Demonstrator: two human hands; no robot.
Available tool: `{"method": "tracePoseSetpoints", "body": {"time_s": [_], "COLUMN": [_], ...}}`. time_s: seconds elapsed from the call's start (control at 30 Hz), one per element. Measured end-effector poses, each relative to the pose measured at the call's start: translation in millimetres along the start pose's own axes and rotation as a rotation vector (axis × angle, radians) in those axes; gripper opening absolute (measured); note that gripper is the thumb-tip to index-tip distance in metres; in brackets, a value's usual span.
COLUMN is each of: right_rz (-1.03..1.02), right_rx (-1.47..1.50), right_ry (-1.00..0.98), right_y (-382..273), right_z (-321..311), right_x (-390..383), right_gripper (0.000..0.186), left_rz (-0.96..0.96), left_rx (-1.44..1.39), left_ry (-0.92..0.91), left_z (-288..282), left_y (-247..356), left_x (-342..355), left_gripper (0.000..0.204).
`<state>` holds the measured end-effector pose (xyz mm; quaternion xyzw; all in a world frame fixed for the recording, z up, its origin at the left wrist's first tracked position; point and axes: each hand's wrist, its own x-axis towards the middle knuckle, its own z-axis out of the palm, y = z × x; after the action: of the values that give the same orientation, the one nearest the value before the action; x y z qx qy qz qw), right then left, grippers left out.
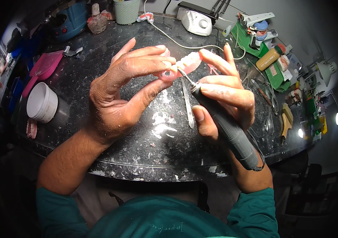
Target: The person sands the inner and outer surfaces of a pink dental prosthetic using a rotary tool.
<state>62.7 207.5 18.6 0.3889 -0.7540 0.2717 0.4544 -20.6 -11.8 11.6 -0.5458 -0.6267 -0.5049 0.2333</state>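
Note:
My left hand (121,91) grips a pink denture piece (191,62) with pale teeth, thumb below and fingers over it. My right hand (228,99) is closed around a black rotary handpiece (236,143) with a metal nose and cord; its slim bit meets the denture near my left fingertips, and my right index finger reaches the denture's right end. Beneath them on the dark, speckled bench (129,162) lies a thin metal spatula (189,113), partly hidden. A small pink piece (212,69) lies behind my right fingers.
A white tub (42,102), pink dustpan (46,67) and dental piece (31,127) sit left. A blue machine (64,23), pale basket (126,12) and white control unit (196,23) line the back. Green trays (250,41), a brush (286,119) and metal tools (268,95) are right.

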Motion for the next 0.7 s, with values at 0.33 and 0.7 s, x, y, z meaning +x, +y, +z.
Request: {"method": "tracePoseSetpoints", "body": {"time_s": [0.33,0.7], "right_rz": [-0.002,0.001], "right_rx": [0.004,0.017], "right_ry": [0.007,0.010], "right_y": [-0.6,-0.6], "right_z": [0.9,3.3], "right_x": [0.8,0.1], "right_gripper": [0.040,0.041], "left_rz": [-0.030,-0.050], "left_rx": [-0.014,-0.031], "left_ry": [0.006,0.005], "left_z": [0.0,-0.2], "left_y": [2.5,3.1], "left_x": [-0.6,-1.6], "left_gripper": [0.025,0.024]}}
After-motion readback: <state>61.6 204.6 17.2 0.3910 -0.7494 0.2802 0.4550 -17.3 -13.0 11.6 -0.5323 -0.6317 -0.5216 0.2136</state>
